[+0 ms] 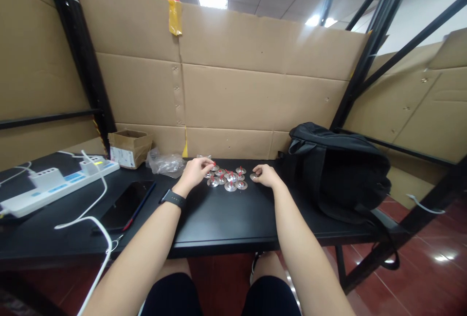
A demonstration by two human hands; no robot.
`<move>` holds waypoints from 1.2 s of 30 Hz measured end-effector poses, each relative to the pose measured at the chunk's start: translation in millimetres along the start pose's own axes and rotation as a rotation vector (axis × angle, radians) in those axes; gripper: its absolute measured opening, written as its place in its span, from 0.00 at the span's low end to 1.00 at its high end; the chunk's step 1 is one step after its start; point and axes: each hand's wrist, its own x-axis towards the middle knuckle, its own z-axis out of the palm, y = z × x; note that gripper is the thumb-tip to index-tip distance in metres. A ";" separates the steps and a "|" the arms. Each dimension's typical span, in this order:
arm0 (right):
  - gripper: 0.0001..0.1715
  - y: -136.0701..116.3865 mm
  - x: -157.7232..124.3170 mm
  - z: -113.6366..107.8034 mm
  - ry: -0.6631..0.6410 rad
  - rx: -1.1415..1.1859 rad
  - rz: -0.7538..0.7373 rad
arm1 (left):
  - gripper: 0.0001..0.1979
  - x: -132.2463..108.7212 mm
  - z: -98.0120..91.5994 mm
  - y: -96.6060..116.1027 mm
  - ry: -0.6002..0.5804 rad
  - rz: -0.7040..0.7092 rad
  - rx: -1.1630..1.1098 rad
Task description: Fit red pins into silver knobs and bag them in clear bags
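Small silver finger cymbals point(230, 187) cluster mid-table, mostly domes up with red straps pointing upward; being round, they show no long axis. At the cluster's left edge, the left hand point(199, 170) pinches one's red strap; just right of it, the right hand point(267, 175) grips a tilted cymbal by its edge. A crumpled plastic bag point(168, 164) and black backpack point(339, 170) flank them on the black table point(226, 221), backed by a cardboard panel point(233, 106) above red floor tiles point(419, 252).

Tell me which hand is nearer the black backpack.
Right. The right hand is left of the black backpack, between it and the clustered metal discs; the left hand is farther left, on the discs' other side.
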 end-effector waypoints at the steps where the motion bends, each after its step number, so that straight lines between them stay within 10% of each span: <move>1: 0.21 -1.2 -0.3 -0.7 0.026 0.005 0.008 | 0.11 -0.4 0.2 1.7 0.001 0.002 -0.006; 7: 0.21 -31.2 -4.2 -2.6 0.203 0.330 -0.135 | 0.14 -1.8 10.1 9.9 -0.014 0.039 -0.088; 16: 0.26 -108.9 -23.2 36.8 -0.001 0.968 -0.317 | 0.16 -0.6 35.4 18.8 -0.040 0.080 -0.287; 36: 0.27 -108.6 -21.9 49.4 0.018 0.993 -0.296 | 0.10 -3.7 34.9 20.6 0.043 0.082 -0.082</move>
